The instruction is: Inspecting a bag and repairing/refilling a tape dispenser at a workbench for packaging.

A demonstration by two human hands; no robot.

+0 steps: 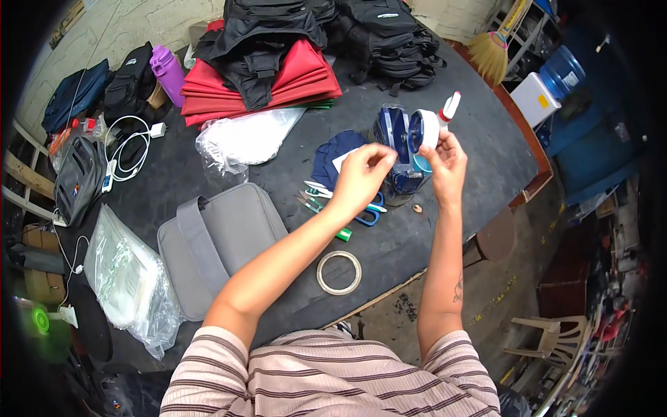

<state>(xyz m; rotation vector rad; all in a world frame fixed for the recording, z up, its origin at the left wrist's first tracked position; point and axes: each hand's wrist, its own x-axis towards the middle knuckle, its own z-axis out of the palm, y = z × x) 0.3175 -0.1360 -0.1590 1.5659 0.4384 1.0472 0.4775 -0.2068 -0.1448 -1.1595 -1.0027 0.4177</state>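
My right hand (449,165) grips a white-rimmed roll of tape (429,129), raised beside a dark blue tape dispenser (393,132) on the black table. A white and red pen-like thing (450,106) sticks up just beyond the roll; whether my fingers touch it I cannot tell. Thumb and fingertips of my left hand (367,170) are pinched together close to the dispenser's left side, and anything between them is too small to make out. Beneath and beside that hand lie a folded navy cloth (328,154), scissors with blue handles (370,218) and a green-handled cutting tool (313,203).
A roll of masking tape (339,272) lies near the front edge. To the left are a grey bag (240,226) and a clear plastic packet (128,278). Red folded fabric (299,76), black backpacks (385,45) and a purple bottle (167,73) stand at the back.
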